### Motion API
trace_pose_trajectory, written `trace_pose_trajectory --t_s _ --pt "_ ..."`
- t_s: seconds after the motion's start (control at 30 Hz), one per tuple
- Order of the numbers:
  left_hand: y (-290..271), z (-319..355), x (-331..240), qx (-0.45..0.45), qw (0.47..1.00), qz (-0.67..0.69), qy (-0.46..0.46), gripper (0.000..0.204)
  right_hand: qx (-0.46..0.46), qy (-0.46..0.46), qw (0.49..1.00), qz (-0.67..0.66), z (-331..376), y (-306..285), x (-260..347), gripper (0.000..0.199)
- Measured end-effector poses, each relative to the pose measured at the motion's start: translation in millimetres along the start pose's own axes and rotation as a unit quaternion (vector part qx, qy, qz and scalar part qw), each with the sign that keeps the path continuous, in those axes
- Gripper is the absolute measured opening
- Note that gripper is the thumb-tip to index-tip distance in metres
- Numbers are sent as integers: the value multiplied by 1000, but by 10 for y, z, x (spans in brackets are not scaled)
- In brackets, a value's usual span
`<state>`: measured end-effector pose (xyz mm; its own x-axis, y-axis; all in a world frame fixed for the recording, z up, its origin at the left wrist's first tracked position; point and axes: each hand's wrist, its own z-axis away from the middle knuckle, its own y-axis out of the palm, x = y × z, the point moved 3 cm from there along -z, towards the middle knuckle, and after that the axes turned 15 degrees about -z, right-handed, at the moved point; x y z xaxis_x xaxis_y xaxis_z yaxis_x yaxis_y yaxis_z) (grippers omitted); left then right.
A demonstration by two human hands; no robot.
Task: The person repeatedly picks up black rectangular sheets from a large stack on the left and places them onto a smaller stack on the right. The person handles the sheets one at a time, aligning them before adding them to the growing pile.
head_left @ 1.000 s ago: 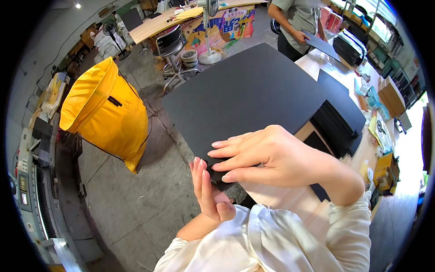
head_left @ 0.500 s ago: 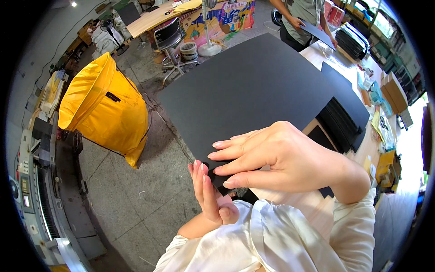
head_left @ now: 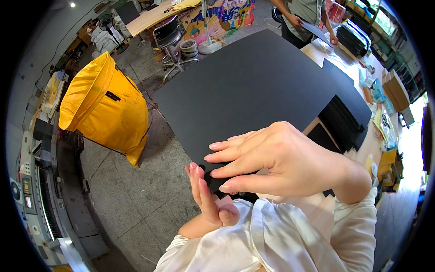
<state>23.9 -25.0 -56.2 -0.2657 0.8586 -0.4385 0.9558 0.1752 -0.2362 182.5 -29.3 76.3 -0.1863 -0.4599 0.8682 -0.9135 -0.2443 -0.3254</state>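
A large dark grey sheet (head_left: 244,81) spreads across the middle, its near corner drawn in toward my body. My right hand (head_left: 272,158) lies over that corner from the right, fingers stretched and slightly apart on the surface. Beside the left edge of the corner, my left hand (head_left: 204,197) stands upright with its fingers straight and close together. A small flat pink piece (head_left: 224,202) sits between its thumb and fingers; its kind I cannot make out. Part of the corner is hidden behind my fingers.
A tall yellow bag (head_left: 113,109) stands on the floor at left, with a machine (head_left: 45,195) nearer. On the right, a wooden table (head_left: 312,213) carries black folded pieces (head_left: 342,122) and cartons (head_left: 395,90). Across it a co-worker (head_left: 301,27) holds a dark board (head_left: 316,34).
The near part of the sheet and my right fingertips have shifted slightly left. My left hand is almost where it was. The co-worker's hand has moved a little along the board.
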Motion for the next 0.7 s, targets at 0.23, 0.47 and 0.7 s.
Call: trace_pose_trajectory --t_s 0.23,0.47,0.7 --pt "-11 48 25 30 999 12 14 62 -4 18 1000 -1 -5 -4 4 24" --pt "-8 51 21 37 999 14 18 62 -7 17 1000 0 -12 8 2 21" --pt "-7 91 46 44 999 16 24 62 -10 8 1000 8 -7 5 17 22"
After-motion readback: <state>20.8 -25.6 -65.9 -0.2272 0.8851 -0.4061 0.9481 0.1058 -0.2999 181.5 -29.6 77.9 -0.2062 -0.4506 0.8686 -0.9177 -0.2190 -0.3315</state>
